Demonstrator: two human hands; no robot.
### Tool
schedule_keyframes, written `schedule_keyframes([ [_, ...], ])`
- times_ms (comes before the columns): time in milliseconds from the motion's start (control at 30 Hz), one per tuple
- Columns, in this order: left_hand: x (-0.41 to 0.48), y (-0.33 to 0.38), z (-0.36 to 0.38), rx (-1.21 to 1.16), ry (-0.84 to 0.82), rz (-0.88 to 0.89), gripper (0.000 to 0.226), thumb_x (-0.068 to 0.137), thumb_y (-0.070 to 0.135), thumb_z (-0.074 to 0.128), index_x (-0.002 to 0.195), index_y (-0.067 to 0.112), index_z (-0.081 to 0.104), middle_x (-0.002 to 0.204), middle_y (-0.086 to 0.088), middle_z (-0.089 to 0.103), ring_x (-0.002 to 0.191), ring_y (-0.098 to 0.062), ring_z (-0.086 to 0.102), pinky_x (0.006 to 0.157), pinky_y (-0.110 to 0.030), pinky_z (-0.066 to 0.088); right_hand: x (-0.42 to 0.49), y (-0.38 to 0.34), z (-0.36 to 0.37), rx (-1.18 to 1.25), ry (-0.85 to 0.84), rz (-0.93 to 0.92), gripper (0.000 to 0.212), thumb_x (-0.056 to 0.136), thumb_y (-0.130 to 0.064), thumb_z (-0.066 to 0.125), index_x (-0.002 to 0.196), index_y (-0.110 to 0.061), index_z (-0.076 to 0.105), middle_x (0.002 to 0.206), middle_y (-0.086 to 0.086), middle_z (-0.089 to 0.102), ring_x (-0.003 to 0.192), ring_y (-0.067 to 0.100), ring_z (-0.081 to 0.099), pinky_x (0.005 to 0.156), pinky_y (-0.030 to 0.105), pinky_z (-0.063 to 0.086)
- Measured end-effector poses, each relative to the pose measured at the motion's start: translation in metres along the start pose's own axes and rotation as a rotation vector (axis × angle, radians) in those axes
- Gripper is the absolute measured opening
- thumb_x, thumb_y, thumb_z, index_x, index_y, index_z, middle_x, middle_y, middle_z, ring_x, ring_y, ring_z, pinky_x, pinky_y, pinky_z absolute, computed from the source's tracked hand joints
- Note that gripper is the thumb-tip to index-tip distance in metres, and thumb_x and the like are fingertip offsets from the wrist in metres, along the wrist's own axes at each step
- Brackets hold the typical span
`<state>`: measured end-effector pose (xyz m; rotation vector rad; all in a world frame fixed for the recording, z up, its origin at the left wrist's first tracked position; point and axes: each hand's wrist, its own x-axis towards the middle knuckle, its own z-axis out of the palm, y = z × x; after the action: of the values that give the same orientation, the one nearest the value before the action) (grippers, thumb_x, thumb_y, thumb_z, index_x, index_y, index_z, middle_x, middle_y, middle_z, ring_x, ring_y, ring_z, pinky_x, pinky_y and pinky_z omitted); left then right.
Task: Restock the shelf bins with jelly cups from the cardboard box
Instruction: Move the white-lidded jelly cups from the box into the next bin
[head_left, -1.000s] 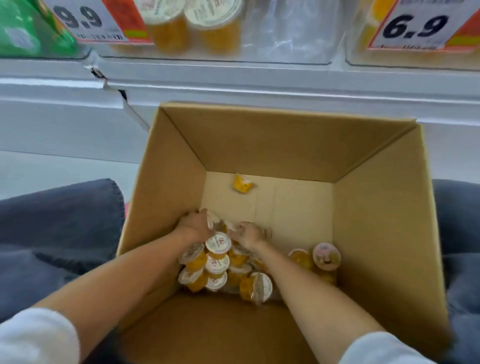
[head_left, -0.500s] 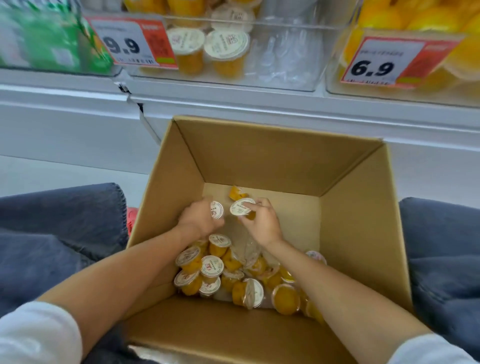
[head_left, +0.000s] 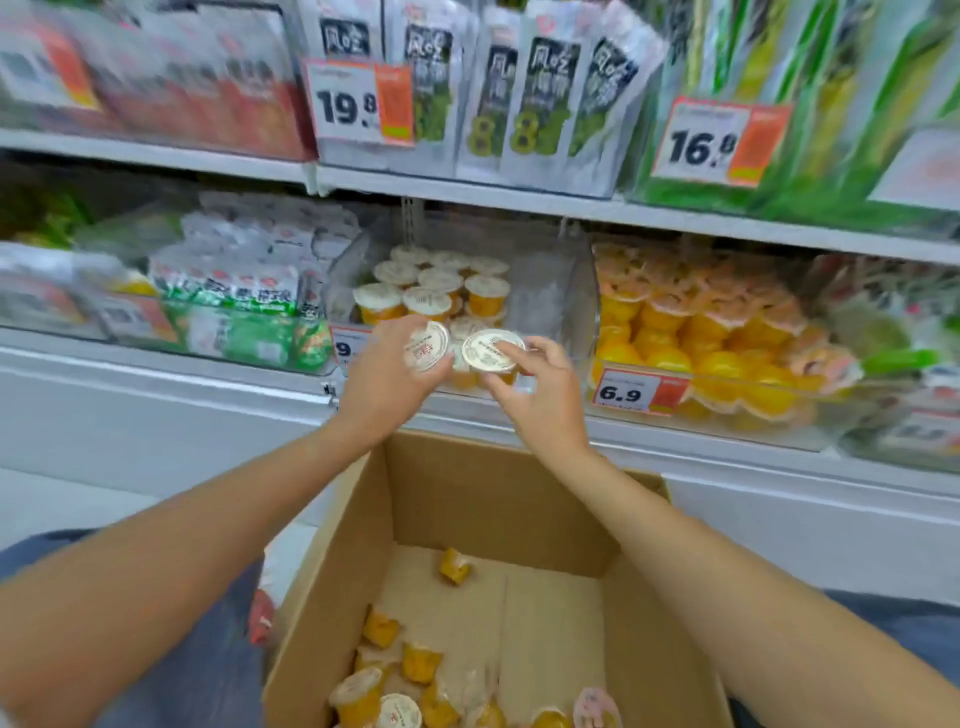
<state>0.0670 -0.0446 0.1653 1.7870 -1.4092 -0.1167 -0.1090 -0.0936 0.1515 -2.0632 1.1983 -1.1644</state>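
- Left hand (head_left: 387, 374) grips one jelly cup (head_left: 427, 345); right hand (head_left: 540, 395) pinches a second cup (head_left: 492, 351); both are held just before the far middle shelf bin (head_left: 550, 296), which is partly filled.
- The near cardboard box (head_left: 493, 493) holds scattered loose cups (head_left: 405, 670); restocking looks unfinished.

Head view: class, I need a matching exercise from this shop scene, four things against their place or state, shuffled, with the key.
Things
1. cardboard box
2. 19.8 price tag
3. 6.9 price tag
4. right hand

Place or state
A. pinches a white-lidded jelly cup
B. at the upper shelf
C. open-topped, at the bottom of the view
D. in front of the orange cups, lower right

Pairs: 1-C, 2-B, 3-D, 4-A
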Motion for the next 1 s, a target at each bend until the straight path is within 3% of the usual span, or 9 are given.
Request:
schedule_keyframes([
  [133, 0.055, 0.009, -0.023, 0.082, 0.005, -0.072, 0.054, 0.079, 0.048, 0.067, 0.127, 0.025, 0.054, 0.123, -0.002, 0.059, 0.11, -0.024, 0.058, 0.091, -0.038, 0.048, 0.056, -0.015, 0.005, -0.027, 0.05, 0.051, 0.045, 0.085, -0.032, 0.071, 0.127, -0.018, 0.064, 0.136, 0.0, 0.048, 0.127, 0.014, 0.041, 0.104, 0.024, 0.033],
  [300, 0.093, -0.013, -0.037, 0.27, -0.115, -0.177, 0.045, 0.085, 0.047, 0.059, 0.125, 0.026, 0.054, 0.115, -0.004, 0.065, 0.089, -0.025, 0.061, 0.074, -0.033, 0.049, 0.103, 0.004, 0.035, -0.201, -0.062, 0.193, 0.041, 0.089, -0.03, 0.066, 0.127, -0.014, 0.063, 0.133, 0.009, 0.052, 0.124, 0.024, 0.049, 0.101, 0.033, 0.04],
  [400, 0.106, -0.027, -0.042, 0.219, -0.22, -0.157, 0.058, 0.082, 0.034, 0.07, 0.134, 0.019, 0.049, 0.128, -0.009, 0.058, 0.105, -0.026, 0.057, 0.081, -0.031, 0.045, 0.119, 0.009, 0.041, -0.272, -0.233, 0.223, 0.035, 0.088, -0.03, 0.066, 0.113, -0.006, 0.068, 0.117, 0.012, 0.065, 0.109, 0.028, 0.061, 0.09, 0.037, 0.05],
  [467, 0.11, -0.032, -0.044, 0.28, -0.28, -0.105, 0.064, 0.08, 0.03, 0.073, 0.137, 0.018, 0.047, 0.132, -0.01, 0.056, 0.113, -0.028, 0.055, 0.087, -0.033, 0.046, 0.121, 0.01, 0.04, -0.315, -0.339, 0.193, 0.042, 0.09, -0.033, 0.063, 0.119, -0.003, 0.064, 0.121, 0.013, 0.064, 0.111, 0.029, 0.06, 0.092, 0.038, 0.049],
  [600, 0.113, -0.034, -0.048, 0.329, -0.349, -0.09, 0.061, 0.081, 0.024, 0.071, 0.136, 0.023, 0.047, 0.133, -0.008, 0.055, 0.103, -0.025, 0.059, 0.085, -0.034, 0.05, 0.119, 0.012, 0.044, -0.527, -0.465, 0.138, 0.066, 0.096, -0.053, 0.037, 0.148, -0.012, 0.032, 0.152, 0.013, 0.033, 0.136, 0.033, 0.036, 0.107, 0.043, 0.036],
  [667, 0.114, -0.035, -0.051, 0.328, -0.364, -0.085, 0.056, 0.081, 0.024, 0.07, 0.133, 0.025, 0.05, 0.132, -0.007, 0.056, 0.106, -0.025, 0.058, 0.084, -0.032, 0.049, 0.117, 0.008, 0.045, -0.569, -0.463, 0.163, 0.07, 0.096, -0.058, 0.03, 0.152, -0.019, 0.02, 0.16, 0.005, 0.017, 0.143, 0.031, 0.022, 0.11, 0.05, 0.029],
  [800, 0.125, -0.036, -0.057, 0.37, -0.264, -0.052, 0.042, 0.088, 0.013, 0.059, 0.128, 0.023, 0.057, 0.129, -0.006, 0.06, 0.104, -0.025, 0.062, 0.083, -0.033, 0.052, 0.115, 0.002, 0.044, -0.619, -0.496, 0.081, 0.057, 0.097, -0.057, 0.024, 0.151, -0.036, 0.021, 0.162, -0.002, 0.01, 0.148, 0.027, 0.01, 0.113, 0.058, 0.016],
  [933, 0.131, -0.033, -0.053, 0.498, -0.427, -0.063, 0.061, 0.088, 0.052, 0.061, 0.138, 0.02, 0.049, 0.139, -0.004, 0.053, 0.125, -0.025, 0.051, 0.098, -0.036, 0.043, 0.122, 0.001, 0.044, -0.625, -0.618, 0.218, 0.061, 0.096, -0.062, 0.018, 0.152, -0.039, 0.011, 0.163, 0.0, -0.001, 0.149, 0.029, -0.003, 0.115, 0.059, 0.005],
  [1000, 0.13, -0.028, -0.043, 0.538, -0.383, -0.099, 0.078, 0.078, 0.066, 0.062, 0.135, 0.014, 0.049, 0.134, -0.006, 0.056, 0.12, -0.026, 0.053, 0.091, -0.036, 0.046, 0.122, 0.001, 0.044, -0.628, -0.626, 0.211, 0.062, 0.096, -0.063, 0.018, 0.152, -0.039, 0.01, 0.163, 0.0, -0.003, 0.149, 0.028, -0.004, 0.115, 0.059, 0.004],
])
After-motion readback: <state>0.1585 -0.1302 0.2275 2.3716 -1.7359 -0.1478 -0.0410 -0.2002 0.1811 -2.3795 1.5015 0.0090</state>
